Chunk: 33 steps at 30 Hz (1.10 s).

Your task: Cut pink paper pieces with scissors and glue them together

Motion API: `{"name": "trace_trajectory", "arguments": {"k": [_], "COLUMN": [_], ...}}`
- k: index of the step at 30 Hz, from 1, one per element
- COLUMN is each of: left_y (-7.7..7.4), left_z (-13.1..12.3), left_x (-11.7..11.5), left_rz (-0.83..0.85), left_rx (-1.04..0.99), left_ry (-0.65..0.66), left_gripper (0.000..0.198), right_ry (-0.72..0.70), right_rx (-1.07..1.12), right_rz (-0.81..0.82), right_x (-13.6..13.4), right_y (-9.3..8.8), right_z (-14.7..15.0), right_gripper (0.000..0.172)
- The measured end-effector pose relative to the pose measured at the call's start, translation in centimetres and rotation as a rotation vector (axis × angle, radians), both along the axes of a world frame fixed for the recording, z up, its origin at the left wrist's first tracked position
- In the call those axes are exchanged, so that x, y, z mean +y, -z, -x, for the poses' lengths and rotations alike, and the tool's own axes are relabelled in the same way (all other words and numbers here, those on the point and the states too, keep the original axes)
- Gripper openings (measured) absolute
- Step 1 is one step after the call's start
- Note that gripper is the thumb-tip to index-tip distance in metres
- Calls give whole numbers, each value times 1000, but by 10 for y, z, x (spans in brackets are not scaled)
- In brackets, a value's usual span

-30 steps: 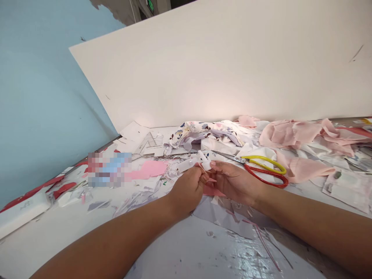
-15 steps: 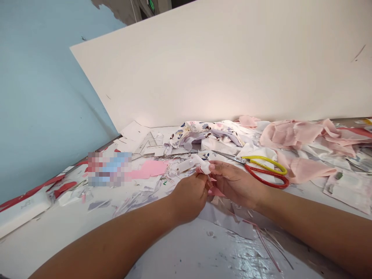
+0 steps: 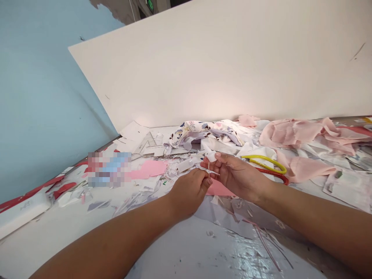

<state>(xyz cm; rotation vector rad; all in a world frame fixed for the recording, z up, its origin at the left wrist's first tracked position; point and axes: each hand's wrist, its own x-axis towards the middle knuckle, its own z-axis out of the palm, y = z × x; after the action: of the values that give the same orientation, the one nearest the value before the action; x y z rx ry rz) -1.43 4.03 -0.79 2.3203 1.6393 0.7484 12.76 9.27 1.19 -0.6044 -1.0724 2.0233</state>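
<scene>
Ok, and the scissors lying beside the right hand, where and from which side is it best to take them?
Probably by the handle loops, coming from the right and above. The scissors seem to lie flat on the fabric scraps, with the yellow loop and the red loop pointing right and uncovered. The blade end is hidden behind the right hand.

No text you can read, green sign (image 3: 150, 4) high behind your white board (image 3: 232, 69) too small to make out, pixelated patch (image 3: 109, 169) at your left illegible.

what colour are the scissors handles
The scissors have one yellow handle and one red; the head view shows it best.
</scene>
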Motion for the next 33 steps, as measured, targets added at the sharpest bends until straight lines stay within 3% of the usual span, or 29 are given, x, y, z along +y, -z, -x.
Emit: {"name": "trace_trajectory", "arguments": {"k": [4,9,12,14,20,33], "left_y": [0,1,4,7,10,9], "left_z": [10,34,42,43,45,48], "left_x": [9,28,36,38,37,44], "left_rz": [-46,-135,-121,-113,-96,41], "left_rx": [-16,16,54,88,174,84], "left_ry": [-23,-192,-144,-96,26,37], "left_gripper": [24,15,14,13,18,22], "right_ry": [89,41,-28,-60,26,110], "right_rx": [-188,-831,-985,-1015,-1100,-1244], "right_rz": [-220,-872,-1207,-1320,-1333,-1335], "right_x": [10,14,13,13,12,8], "right_y": [2,0,3,7,21,27], "right_z": [-7,-20,-20,-18,-10,0], "right_gripper": [15,24,21,19,17,17]}}
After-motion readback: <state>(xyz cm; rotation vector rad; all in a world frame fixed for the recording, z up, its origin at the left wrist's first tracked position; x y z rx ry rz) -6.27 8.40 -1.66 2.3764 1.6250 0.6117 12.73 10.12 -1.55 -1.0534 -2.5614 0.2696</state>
